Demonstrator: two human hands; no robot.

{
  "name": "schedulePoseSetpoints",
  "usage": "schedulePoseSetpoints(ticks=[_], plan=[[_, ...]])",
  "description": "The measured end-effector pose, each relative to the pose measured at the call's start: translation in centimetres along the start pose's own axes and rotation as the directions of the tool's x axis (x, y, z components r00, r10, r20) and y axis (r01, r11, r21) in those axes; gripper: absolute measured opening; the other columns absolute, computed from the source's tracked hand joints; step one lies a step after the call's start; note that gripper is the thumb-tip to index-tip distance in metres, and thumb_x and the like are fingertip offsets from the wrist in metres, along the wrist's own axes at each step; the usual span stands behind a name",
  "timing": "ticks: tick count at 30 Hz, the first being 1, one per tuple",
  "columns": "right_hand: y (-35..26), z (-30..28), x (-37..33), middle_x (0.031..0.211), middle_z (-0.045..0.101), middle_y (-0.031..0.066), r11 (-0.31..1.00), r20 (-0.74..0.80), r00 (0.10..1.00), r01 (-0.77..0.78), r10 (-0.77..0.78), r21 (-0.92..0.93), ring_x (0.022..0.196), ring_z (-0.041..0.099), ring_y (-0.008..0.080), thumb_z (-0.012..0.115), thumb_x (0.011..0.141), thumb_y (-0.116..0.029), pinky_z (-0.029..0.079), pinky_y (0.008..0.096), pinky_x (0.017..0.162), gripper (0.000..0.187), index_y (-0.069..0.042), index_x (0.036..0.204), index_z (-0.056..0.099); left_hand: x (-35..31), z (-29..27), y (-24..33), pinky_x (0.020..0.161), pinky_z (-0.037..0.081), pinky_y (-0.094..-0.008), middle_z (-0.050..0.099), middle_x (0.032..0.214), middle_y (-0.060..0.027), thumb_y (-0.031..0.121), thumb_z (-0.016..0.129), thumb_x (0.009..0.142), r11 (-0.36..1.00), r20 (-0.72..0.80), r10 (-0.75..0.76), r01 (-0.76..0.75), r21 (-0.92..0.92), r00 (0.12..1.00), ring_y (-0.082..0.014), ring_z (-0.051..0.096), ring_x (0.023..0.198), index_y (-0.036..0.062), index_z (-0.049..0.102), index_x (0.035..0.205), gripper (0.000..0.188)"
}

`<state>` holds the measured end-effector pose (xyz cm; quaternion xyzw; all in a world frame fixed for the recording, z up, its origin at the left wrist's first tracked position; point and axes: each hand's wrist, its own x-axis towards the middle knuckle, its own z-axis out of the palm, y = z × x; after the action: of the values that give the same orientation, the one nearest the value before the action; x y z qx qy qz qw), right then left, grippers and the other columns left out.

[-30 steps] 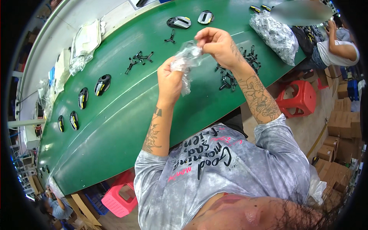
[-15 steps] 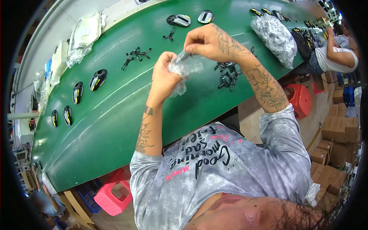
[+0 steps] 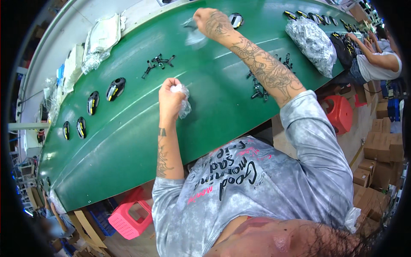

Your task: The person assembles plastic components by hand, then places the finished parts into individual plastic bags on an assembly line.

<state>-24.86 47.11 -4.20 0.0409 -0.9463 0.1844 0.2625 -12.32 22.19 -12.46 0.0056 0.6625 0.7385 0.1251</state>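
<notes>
My left hand [image 3: 170, 97] is closed around a bundle of clear plastic bags [image 3: 184, 107], held just above the green conveyor belt [image 3: 128, 128]. My right hand [image 3: 209, 21] is stretched to the far side of the belt, gripping one clear bag [image 3: 195, 36] beside a black oval part with a light centre [image 3: 236, 19]. Small black clips [image 3: 158, 64] lie in a cluster on the belt between my hands and to the left. More black clips [image 3: 259, 88] lie under my right forearm.
Several black and yellow oval parts [image 3: 115, 88] ride along the belt at left. A large clear bag of dark pieces [image 3: 312, 43] sits at right, near another person's arm [image 3: 376, 58]. A red stool [image 3: 340, 113], a pink stool [image 3: 128, 218] and stacked cardboard boxes [image 3: 381, 145] stand beside the belt.
My hands were together in front of me pulling at the plastic bags. Now my right hand has reached far across the belt with one bag, and my left hand has lowered with the bundle.
</notes>
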Motion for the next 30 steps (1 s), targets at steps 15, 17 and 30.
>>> schedulePoseSetpoints(ticks=[15,17,30], plan=[[2.4,0.4,2.3,0.082,0.074,0.0164,0.96,-0.016,0.978,-0.202,0.209,0.193,0.085,0.072,0.0367,0.068,0.082,-0.03,0.057,0.0451,0.08,0.024,-0.007,0.082,0.075,-1.1,-0.4,-1.3,0.058,0.038,-0.0228,0.051,0.083,0.0029,-0.015,0.058,0.068,0.992,0.152,-0.124,0.121,0.027,0.981,-0.0066,0.048,0.069,0.0082,0.055,0.104,0.043],[3.7,0.2,3.0,0.086,0.074,0.017,0.96,0.001,0.979,-0.198,0.202,0.199,0.088,0.072,0.0368,0.067,0.082,-0.03,0.057,0.0442,0.082,0.025,-0.007,0.085,0.075,-1.0,0.6,-0.2,0.057,0.038,-0.0225,0.051,0.083,0.0032,-0.017,0.057,0.068,0.992,0.153,-0.115,0.105,0.071,0.982,-0.0064,0.048,0.068,0.0081,0.056,0.106,0.046],[3.5,-1.1,2.9,0.099,0.074,0.0205,0.941,0.084,0.968,-0.248,0.235,0.23,0.095,0.071,0.0365,0.062,0.088,-0.035,0.055,0.0431,0.091,0.032,-0.006,0.095,0.073,-0.9,1.5,-1.3,0.061,0.04,-0.0217,0.057,0.088,0.0022,-0.017,0.054,0.069,0.994,0.18,-0.074,0.059,0.087,0.981,-0.0065,0.052,0.072,0.0059,0.06,0.104,0.043]])
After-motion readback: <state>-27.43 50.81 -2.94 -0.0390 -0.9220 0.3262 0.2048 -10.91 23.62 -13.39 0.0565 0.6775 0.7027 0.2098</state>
